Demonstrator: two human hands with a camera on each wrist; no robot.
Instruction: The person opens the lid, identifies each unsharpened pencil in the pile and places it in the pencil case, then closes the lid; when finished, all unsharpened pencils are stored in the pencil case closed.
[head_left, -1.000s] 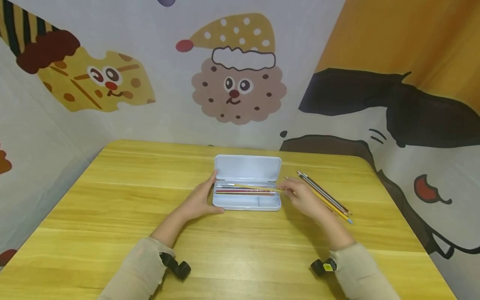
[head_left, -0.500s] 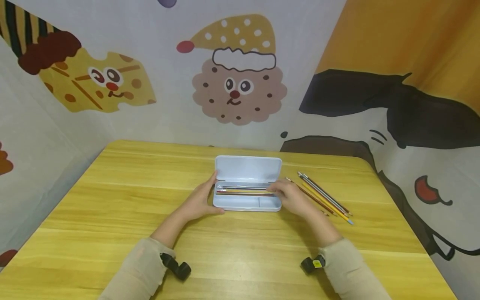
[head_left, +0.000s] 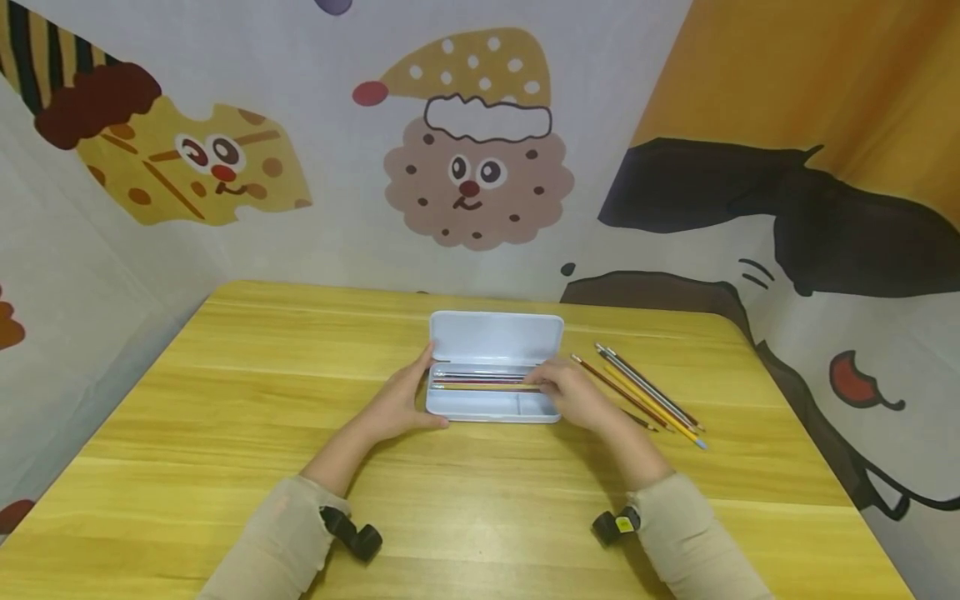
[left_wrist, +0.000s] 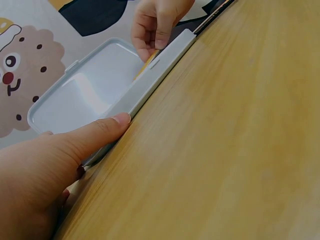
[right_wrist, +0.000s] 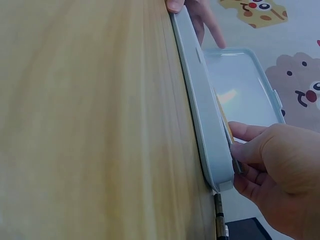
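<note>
A pale blue-white pencil case point(head_left: 472, 407) lies on the table with its lid point(head_left: 497, 337) raised at the back. The left hand point(head_left: 393, 403) holds the case's left end, thumb along the front wall and fingers toward the back. Inside the case the right hand point(head_left: 573, 395) pinches a yellow pencil point(head_left: 480, 387) near its right end, between thumb and fingertips. Several pencils point(head_left: 468, 376) lie lengthwise behind the yellow one. In the right wrist view the thumb and fingertips sit just over the case wall point(right_wrist: 202, 100); the wall hides most of the pencils there.
Several loose pencils point(head_left: 648, 392), brown, yellow and grey, lie slanting on the wooden table point(head_left: 480, 508) right of the case. A small divided compartment point(head_left: 534, 403) occupies the case's front right. Behind the table hangs a cartoon-printed cloth point(head_left: 322, 250).
The right hand has moved left from beside the case to inside it, bringing the yellow pencil down and toward the front of the other pencils. The left hand stays put.
</note>
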